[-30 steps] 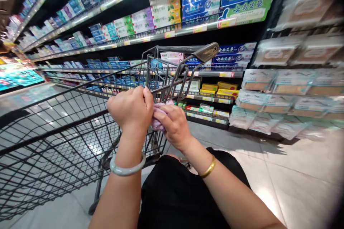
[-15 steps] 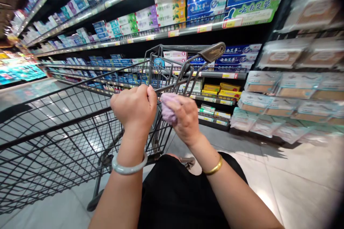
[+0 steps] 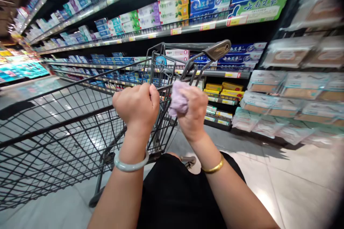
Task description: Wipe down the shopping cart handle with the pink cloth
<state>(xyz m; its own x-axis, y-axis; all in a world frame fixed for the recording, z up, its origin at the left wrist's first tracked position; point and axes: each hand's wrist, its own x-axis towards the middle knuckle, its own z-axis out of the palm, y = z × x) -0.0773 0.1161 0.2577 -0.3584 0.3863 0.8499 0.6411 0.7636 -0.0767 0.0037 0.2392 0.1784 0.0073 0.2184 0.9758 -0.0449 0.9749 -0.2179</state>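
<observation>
My left hand (image 3: 137, 105) is closed in a fist around the near top rail of a black wire shopping cart (image 3: 57, 128); the rail runs in on one side of the fist and out on the other. A pale bangle circles that wrist. My right hand (image 3: 195, 109) is clenched around a crumpled lilac cloth (image 3: 178, 98), which bulges out on the side toward the left hand. The cloth is beside the cart's rail near the handle end; whether it touches the metal I cannot tell. A gold bangle sits on the right wrist.
Store shelves (image 3: 156, 37) with boxed toothpaste run along the far side of the cart. The cart's handle (image 3: 217, 50) rises behind my right hand. Packaged goods (image 3: 268, 102) hang at the right. Grey floor tiles (image 3: 268, 166) lie below, and black clothing covers my lap (image 3: 182, 200).
My right hand has lifted slightly and shifted right with the lilac cloth, turning at the wrist. The left hand keeps its hold on the cart rail. The view has shifted slightly.
</observation>
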